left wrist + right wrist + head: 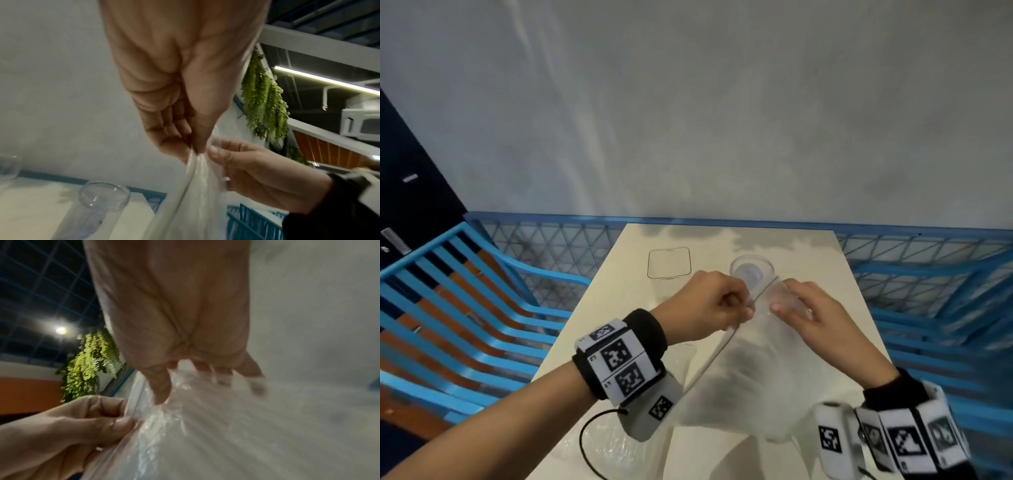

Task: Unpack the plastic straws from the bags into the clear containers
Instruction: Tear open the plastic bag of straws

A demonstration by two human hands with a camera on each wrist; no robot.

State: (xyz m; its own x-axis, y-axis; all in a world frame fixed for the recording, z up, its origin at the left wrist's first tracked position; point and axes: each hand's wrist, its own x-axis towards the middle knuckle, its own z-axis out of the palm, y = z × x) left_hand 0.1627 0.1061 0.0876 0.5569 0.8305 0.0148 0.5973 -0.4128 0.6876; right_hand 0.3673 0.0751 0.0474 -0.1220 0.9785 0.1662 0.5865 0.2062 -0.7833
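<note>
A milky clear plastic bag [750,377] is lifted over the cream table [619,308], and both hands are at its top edge. My left hand [748,309] pinches the edge between thumb and curled fingers, as the left wrist view shows [195,149]. My right hand [780,303] holds the bag mouth beside it, thumb on the near face and fingers on the other side of the plastic [191,389]. Faint lengthwise streaks show through the bag [205,434]; single straws cannot be made out. A round clear container [751,270] [103,197] stands upright just beyond the hands.
A square clear container [669,262] sits at the back left of the table. Crinkled clear plastic [619,445] lies near the front edge under my left wrist. Blue slatted chairs [465,308] flank the table, with a blue mesh rail [551,240] and a grey wall behind.
</note>
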